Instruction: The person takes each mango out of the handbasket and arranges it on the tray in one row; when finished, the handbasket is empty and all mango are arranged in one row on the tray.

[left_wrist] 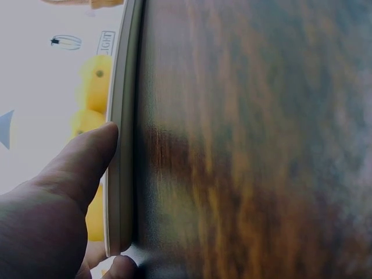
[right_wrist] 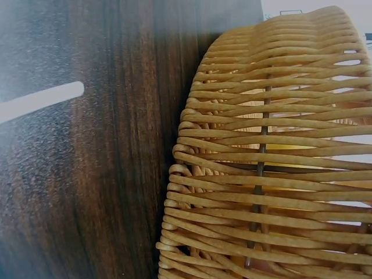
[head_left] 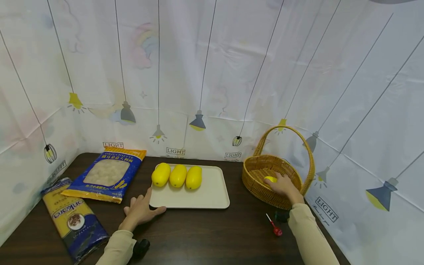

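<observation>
My left hand (head_left: pixel 140 209) is at the near left corner of a white rectangular tray (head_left: pixel 212 191), its thumb stretched along the front edge. In the left wrist view the thumb (left_wrist: pixel 87 157) touches the tray's rim, and fingertips show at the corner. Three smooth yellow oval fruits (head_left: pixel 177 176) lie side by side on the tray's back left part. Over at the right, my right hand (head_left: pixel 284 185) reaches into a wicker basket (head_left: pixel 265 162) and grips another yellow oval fruit (head_left: pixel 270 179), mostly hidden by hand and rim. Woven basket wall (right_wrist: pixel 279 145) covers that hand in the right wrist view.
A blue and orange pasta bag (head_left: pixel 107 173) overlaps a yellow and blue packet (head_left: pixel 74 217) at the left. One red lollipop (head_left: pixel 276 230) lies in front of the basket, whose tall handle (head_left: pixel 311 162) arches up. A printed curtain hangs behind the dark table (head_left: pixel 212 235).
</observation>
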Demonstrator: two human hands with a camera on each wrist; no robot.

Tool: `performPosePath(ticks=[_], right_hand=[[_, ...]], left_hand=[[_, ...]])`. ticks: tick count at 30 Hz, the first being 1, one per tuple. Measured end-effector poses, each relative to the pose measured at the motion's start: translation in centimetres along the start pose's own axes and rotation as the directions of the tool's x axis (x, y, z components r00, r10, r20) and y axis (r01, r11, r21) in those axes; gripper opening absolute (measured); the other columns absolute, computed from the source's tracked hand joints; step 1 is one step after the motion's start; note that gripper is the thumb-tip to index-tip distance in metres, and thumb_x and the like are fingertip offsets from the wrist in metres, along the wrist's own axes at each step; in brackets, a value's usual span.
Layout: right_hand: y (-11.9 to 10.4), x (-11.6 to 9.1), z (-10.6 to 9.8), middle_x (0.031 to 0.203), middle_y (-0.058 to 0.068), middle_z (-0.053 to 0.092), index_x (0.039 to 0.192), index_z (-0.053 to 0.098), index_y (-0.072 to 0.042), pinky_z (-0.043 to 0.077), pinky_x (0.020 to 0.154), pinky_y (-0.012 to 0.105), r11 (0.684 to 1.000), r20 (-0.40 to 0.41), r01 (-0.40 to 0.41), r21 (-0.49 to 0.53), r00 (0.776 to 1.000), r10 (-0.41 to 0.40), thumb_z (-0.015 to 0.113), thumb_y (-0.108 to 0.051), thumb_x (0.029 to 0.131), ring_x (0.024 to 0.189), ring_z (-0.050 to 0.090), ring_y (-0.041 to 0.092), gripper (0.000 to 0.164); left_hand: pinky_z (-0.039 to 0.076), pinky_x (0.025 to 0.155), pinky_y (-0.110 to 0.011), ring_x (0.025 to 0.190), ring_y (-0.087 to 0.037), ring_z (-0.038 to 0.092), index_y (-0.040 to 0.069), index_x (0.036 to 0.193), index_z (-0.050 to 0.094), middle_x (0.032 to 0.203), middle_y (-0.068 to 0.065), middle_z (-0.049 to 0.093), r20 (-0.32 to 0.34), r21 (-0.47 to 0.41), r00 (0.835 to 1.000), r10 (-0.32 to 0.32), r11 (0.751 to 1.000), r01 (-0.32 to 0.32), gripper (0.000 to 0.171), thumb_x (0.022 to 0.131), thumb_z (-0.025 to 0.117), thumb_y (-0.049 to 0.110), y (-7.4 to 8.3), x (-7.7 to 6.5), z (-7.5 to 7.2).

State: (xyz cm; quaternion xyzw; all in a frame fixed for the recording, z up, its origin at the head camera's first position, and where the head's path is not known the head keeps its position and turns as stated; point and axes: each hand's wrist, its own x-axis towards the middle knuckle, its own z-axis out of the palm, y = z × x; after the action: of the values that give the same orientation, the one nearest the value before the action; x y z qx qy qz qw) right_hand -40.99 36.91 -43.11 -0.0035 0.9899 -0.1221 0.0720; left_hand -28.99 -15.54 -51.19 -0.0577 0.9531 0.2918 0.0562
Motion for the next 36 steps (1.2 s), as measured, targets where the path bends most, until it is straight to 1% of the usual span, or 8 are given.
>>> performPosePath(ticks=[7, 14, 18, 21, 23, 31, 33, 36], right_hand=[[0.4, 0.7, 0.2, 0.148, 0.040, 0.020, 0.148, 0.020, 0.006, 0.024, 0.103, 0.069, 1.000, -0.012, 0.012, -0.005, 1.000, -0.012, 0.035, -0.069, 0.091, 0.134, 0.017, 0.059, 0.096], [0.7, 1.1, 0.4, 0.141, 0.039, 0.034, 0.144, 0.031, 0.007, 0.030, 0.099, 0.069, 0.997, -0.070, 0.063, -0.044, 0.995, -0.066, 0.044, -0.055, 0.093, 0.131, 0.022, 0.060, 0.082], [0.8, 1.3, 0.5, 0.135, 0.035, 0.046, 0.142, 0.037, 0.006, 0.040, 0.085, 0.058, 0.993, -0.099, 0.099, -0.069, 0.989, -0.106, 0.051, -0.050, 0.093, 0.128, 0.030, 0.058, 0.076], [0.9, 1.4, 0.6, 0.127, 0.033, 0.053, 0.139, 0.041, 0.005, 0.039, 0.073, 0.046, 0.990, -0.119, 0.116, -0.081, 0.985, -0.125, 0.054, -0.048, 0.091, 0.120, 0.039, 0.054, 0.073], [0.9, 1.4, 0.6, 0.124, 0.032, 0.054, 0.138, 0.043, 0.006, 0.038, 0.070, 0.043, 0.989, -0.128, 0.122, -0.086, 0.983, -0.133, 0.056, -0.048, 0.091, 0.116, 0.042, 0.051, 0.072], [1.1, 1.5, 0.8, 0.118, 0.032, 0.057, 0.134, 0.047, 0.006, 0.038, 0.068, 0.042, 0.984, -0.161, 0.142, -0.109, 0.974, -0.159, 0.058, -0.044, 0.090, 0.107, 0.046, 0.047, 0.068], [1.0, 1.5, 0.7, 0.119, 0.031, 0.056, 0.135, 0.047, 0.006, 0.039, 0.068, 0.041, 0.986, -0.169, 0.140, -0.093, 0.973, -0.154, 0.059, -0.044, 0.090, 0.106, 0.047, 0.045, 0.068], [0.9, 1.4, 0.5, 0.126, 0.033, 0.050, 0.137, 0.045, 0.004, 0.042, 0.072, 0.046, 0.990, -0.182, 0.133, -0.044, 0.973, -0.139, 0.059, -0.043, 0.090, 0.112, 0.044, 0.047, 0.067]], left_hand=[[0.029, 0.082, -0.055, 0.111, -0.040, 0.037, 0.017, 0.154, 0.016, 0.134, -0.024, 0.045, 0.006, -0.009, 1.000, -0.004, 1.000, 0.004, 0.110, 0.072, 0.064, 0.071, 0.1, -0.1, -0.1], [0.028, 0.080, -0.053, 0.109, -0.038, 0.037, 0.017, 0.154, 0.016, 0.133, -0.023, 0.046, 0.001, -0.011, 1.000, -0.004, 1.000, 0.004, 0.108, 0.073, 0.065, 0.069, 0.2, -0.1, 0.0], [0.028, 0.080, -0.053, 0.108, -0.038, 0.037, 0.018, 0.154, 0.015, 0.133, -0.023, 0.046, -0.005, -0.009, 1.000, -0.002, 1.000, 0.002, 0.108, 0.072, 0.065, 0.070, 0.0, 0.0, 0.1], [0.028, 0.079, -0.052, 0.107, -0.037, 0.037, 0.019, 0.154, 0.015, 0.131, -0.023, 0.047, -0.007, -0.010, 1.000, -0.001, 1.000, 0.001, 0.109, 0.072, 0.065, 0.070, 0.0, 0.0, 0.1], [0.027, 0.079, -0.052, 0.107, -0.037, 0.037, 0.019, 0.154, 0.015, 0.131, -0.023, 0.047, -0.007, -0.013, 1.000, -0.001, 1.000, 0.000, 0.108, 0.072, 0.065, 0.070, 0.1, 0.0, 0.1], [0.028, 0.079, -0.052, 0.105, -0.036, 0.037, 0.018, 0.154, 0.015, 0.130, -0.022, 0.047, 0.000, -0.014, 1.000, -0.006, 1.000, 0.006, 0.108, 0.072, 0.065, 0.069, 0.1, -0.1, 0.0], [0.028, 0.079, -0.052, 0.105, -0.036, 0.037, 0.018, 0.154, 0.015, 0.130, -0.022, 0.047, 0.001, -0.015, 1.000, -0.006, 1.000, 0.006, 0.108, 0.073, 0.065, 0.069, 0.1, -0.1, 0.0], [0.028, 0.080, -0.052, 0.105, -0.036, 0.037, 0.018, 0.154, 0.015, 0.131, -0.023, 0.047, 0.007, -0.015, 1.000, -0.007, 1.000, 0.007, 0.108, 0.073, 0.065, 0.069, 0.1, -0.1, -0.1]])
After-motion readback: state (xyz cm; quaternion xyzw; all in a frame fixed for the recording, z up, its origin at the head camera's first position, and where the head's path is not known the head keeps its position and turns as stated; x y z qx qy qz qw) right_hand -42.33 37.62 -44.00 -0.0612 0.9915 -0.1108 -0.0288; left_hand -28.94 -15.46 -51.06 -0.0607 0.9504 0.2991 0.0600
